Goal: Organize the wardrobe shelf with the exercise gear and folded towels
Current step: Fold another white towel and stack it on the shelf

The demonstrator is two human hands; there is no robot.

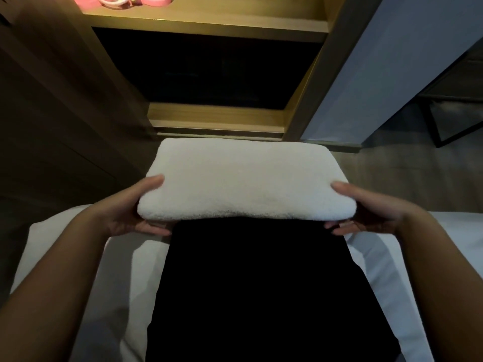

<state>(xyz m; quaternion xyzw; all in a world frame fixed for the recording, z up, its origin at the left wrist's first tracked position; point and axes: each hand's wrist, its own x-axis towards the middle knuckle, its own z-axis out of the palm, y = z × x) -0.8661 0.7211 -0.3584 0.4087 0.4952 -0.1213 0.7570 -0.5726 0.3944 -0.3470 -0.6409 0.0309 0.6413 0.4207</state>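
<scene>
A thick white folded towel [243, 181] is held level in front of me, between the bed and the wardrobe. My left hand [130, 207] grips its near left corner, thumb on top and fingers underneath. My right hand [366, 207] grips the near right corner the same way. At the top of the view, pink exercise gear [120, 0] with a white cord lies on the lit wooden wardrobe shelf [209, 19].
Below the lit shelf is a dark wardrobe compartment [209, 71] with a wooden base board [217, 117]. A wooden side panel stands at left, a grey wall [379, 74] at right. White bedding [65, 257] lies under my arms; my dark clothing fills the lower centre.
</scene>
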